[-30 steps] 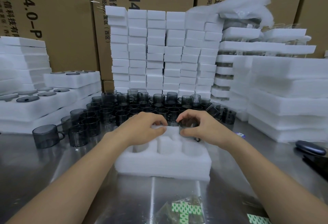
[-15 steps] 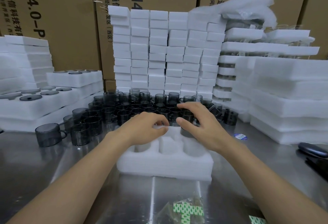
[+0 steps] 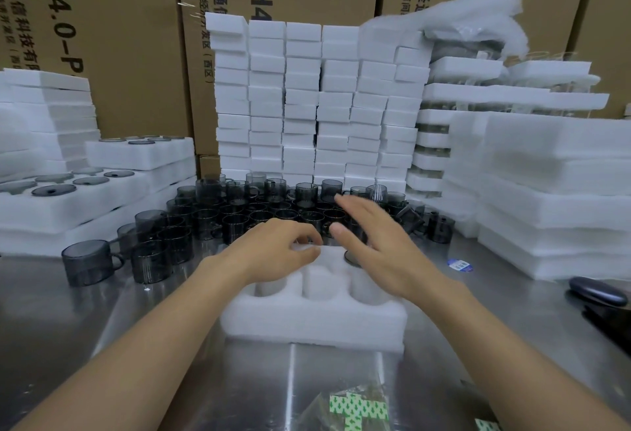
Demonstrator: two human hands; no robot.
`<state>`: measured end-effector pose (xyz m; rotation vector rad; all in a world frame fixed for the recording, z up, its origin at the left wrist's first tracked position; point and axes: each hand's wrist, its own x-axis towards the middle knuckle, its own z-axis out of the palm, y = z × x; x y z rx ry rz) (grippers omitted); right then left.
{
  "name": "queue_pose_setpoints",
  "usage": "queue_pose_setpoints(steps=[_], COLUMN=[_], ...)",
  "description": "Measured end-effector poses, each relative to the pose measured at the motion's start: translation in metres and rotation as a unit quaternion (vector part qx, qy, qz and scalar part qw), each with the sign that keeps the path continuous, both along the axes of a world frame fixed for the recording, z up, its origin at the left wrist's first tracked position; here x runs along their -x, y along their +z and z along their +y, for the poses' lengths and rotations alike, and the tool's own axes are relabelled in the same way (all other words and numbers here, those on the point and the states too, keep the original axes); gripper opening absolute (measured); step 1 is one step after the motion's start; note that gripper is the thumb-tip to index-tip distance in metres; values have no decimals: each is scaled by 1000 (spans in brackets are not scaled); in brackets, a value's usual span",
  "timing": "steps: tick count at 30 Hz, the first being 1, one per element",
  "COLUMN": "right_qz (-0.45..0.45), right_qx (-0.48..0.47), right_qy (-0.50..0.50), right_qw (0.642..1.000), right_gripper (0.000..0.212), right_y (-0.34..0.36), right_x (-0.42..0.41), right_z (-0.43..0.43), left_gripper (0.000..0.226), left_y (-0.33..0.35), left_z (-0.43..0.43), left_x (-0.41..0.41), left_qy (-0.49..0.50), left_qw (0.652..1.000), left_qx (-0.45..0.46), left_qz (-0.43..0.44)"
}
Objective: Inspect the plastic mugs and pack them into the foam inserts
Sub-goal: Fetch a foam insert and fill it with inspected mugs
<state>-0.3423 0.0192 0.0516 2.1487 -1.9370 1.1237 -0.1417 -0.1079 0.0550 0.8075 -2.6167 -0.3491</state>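
A white foam insert [image 3: 314, 321] with round pockets lies on the steel table in front of me. One dark smoky mug [image 3: 351, 258] sits in its far right pocket, mostly hidden under my right hand. My left hand [image 3: 273, 256] rests on the insert's far left part, its fingers curled on the foam edge. My right hand [image 3: 372, 236] hovers above the insert with straight, spread fingers, holding nothing. Behind the insert stands a crowd of several dark translucent mugs [image 3: 259, 212]; one lone mug [image 3: 88, 261] stands at the left.
Filled foam inserts [image 3: 78, 198] are stacked at the left. Foam blocks [image 3: 307, 106] are piled behind the mugs, foam sheets [image 3: 546, 191] at the right, cardboard boxes behind. A dark device [image 3: 597, 290] lies at the right edge, a green-patterned bag [image 3: 355, 410] near me.
My right hand has let go of the mug set into the far right pocket, opened, and lifted toward the crowd of mugs. My left hand stays on the insert.
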Motion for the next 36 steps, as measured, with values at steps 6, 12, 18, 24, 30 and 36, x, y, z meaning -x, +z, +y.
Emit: queue_pose_setpoints(steps=[6,12,18,24,30,36], right_qz=[39,14,-4,-8,-17,-22], right_qx=[-150,-214,-229,-221,-217,-226], right_qy=[0,-15,-19,-16,-12,-4], right_qw=[988,977,973,975,976,974], right_gripper=[91,77,72,71,71,61], right_y=[-3,-4,0,0,-2,3], right_x=[2,1,0,0,1,2], right_z=[-7,-4,0,0,0,2], left_gripper=[23,16,22,32,44,43], left_y=[0,7,14,-6,-5,-10], left_z=[1,-3,-35,-53,-54,-58], left_x=[1,-8,-44,-55,-53,-52], left_qy=[2,23,159,252,269,311], left_qw=[1000,999,978,963,960,945], left_qx=[1,14,88,58,68,74], left_qz=[-2,38,99,-75,-40,-70])
